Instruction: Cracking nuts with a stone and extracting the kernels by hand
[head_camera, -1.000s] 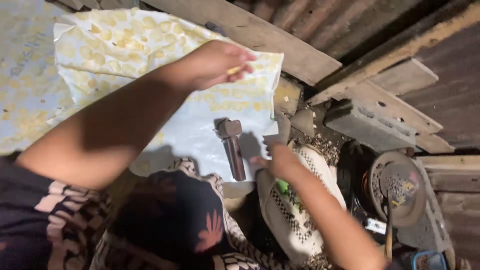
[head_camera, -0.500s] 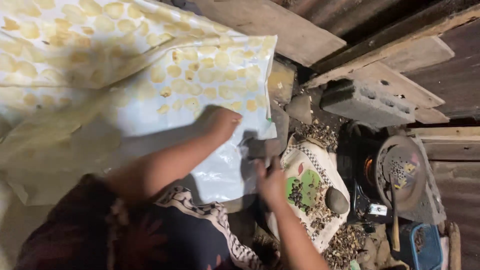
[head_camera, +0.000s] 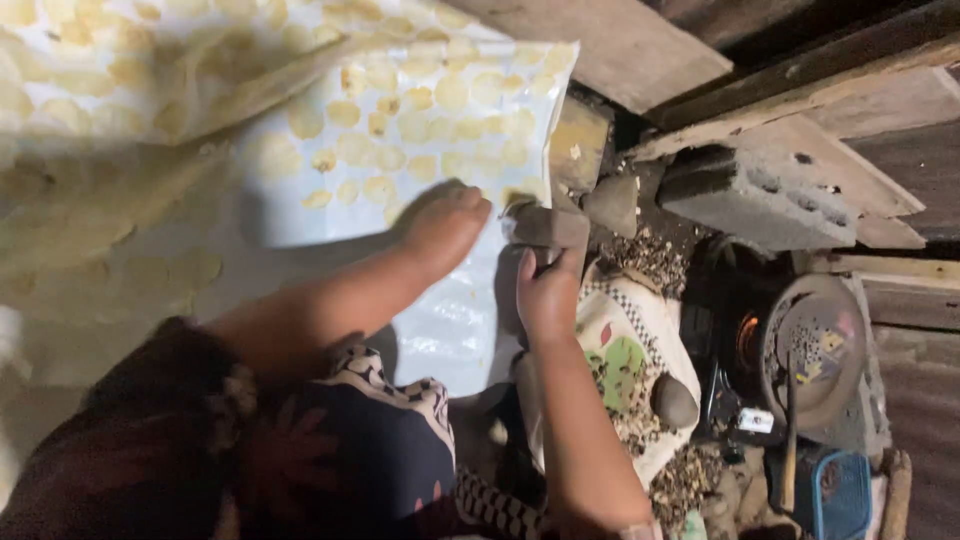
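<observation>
Rough wooden planks (head_camera: 620, 50) run across the top, with rusty corrugated metal sheeting (head_camera: 900, 160) at the right. A grey concrete block (head_camera: 750, 205) lies on the dirt floor (head_camera: 655, 255), which is strewn with husks. Light is dim; a small fire glows orange in a dark stove (head_camera: 745, 340).

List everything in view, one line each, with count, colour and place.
plastic sheet: one, white, spread upper left
flat discs: many, pale yellow, in rows on the sheet
hammer: one, dark, at sheet's right edge
patterned cloth: one, checked border, centre right
stone: one, grey, on the cloth
concrete block: one, grey, upper right
pan: one, dark, far right
left hand: on the sheet
right hand: gripping the hammer
</observation>
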